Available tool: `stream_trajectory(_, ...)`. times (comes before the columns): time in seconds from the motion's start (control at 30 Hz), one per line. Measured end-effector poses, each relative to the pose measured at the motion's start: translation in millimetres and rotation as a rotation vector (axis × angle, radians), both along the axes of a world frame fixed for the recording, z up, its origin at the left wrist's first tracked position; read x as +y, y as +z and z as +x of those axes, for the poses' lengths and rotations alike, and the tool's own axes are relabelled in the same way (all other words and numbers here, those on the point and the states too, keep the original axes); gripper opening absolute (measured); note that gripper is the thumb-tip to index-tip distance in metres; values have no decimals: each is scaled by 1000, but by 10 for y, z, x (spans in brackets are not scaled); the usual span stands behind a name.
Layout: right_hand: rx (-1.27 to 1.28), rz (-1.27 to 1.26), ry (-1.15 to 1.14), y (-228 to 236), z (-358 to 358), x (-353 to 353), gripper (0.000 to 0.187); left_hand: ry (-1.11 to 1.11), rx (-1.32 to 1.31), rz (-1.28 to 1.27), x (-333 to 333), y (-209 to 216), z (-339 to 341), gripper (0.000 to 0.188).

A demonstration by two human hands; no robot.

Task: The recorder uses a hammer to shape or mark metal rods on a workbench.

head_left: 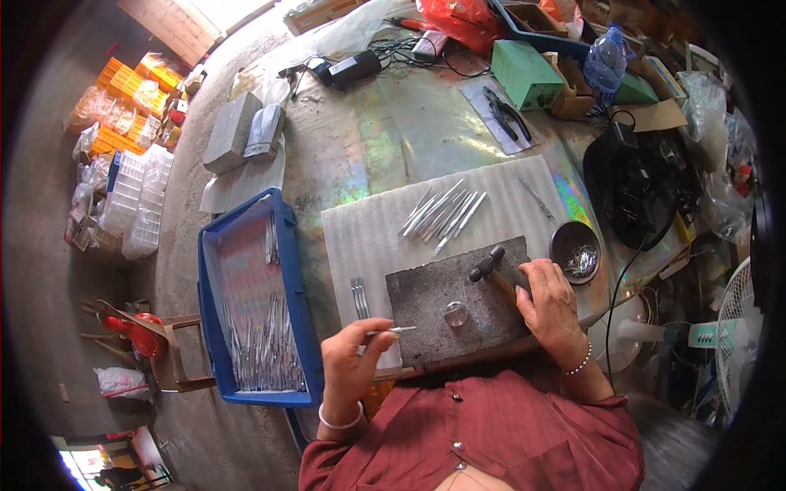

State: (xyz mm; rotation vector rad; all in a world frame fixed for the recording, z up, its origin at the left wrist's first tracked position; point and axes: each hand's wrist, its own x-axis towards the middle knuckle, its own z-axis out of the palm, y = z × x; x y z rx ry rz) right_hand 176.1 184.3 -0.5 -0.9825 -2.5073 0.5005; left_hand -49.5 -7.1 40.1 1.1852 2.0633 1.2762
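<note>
My left hand (350,353) pinches a slim silver metal rod (402,329), its tip pointing right over the left edge of a dark stone slab (422,286). My right hand (553,307) is closed around the handle end of a small hammer (501,278), whose dark head rests over the slab's far right part. A round, shiny clear or metal piece (455,314) sits on the slab between my hands. Beyond the slab, a loose pile of slim silver rods (442,214) lies on white foam sheet (352,225). Several more metal pieces (359,296) lie beside the slab's left edge.
A blue tray (307,344) with many slim metal pieces stands at left. A dark bowl (565,266) holding small shiny bits is beside my right hand. Farther off are pliers (506,114), a green box (526,75), a plastic bottle (606,65) and grey blocks (232,132).
</note>
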Motion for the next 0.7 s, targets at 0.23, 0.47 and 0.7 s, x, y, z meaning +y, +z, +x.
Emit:
stream_trajectory(0.23,-86,-45,83,46,-110,-160,40,-161,252,26,101,-159,123,14)
stream_trajectory(0.47,-215,-108,15,66,-94,-136,38,-196,224,7,167,-310,199,13)
stream_trajectory(0.7,204,-196,-173,-56,261,188,17,-183,167,-55,164,-500,241,12)
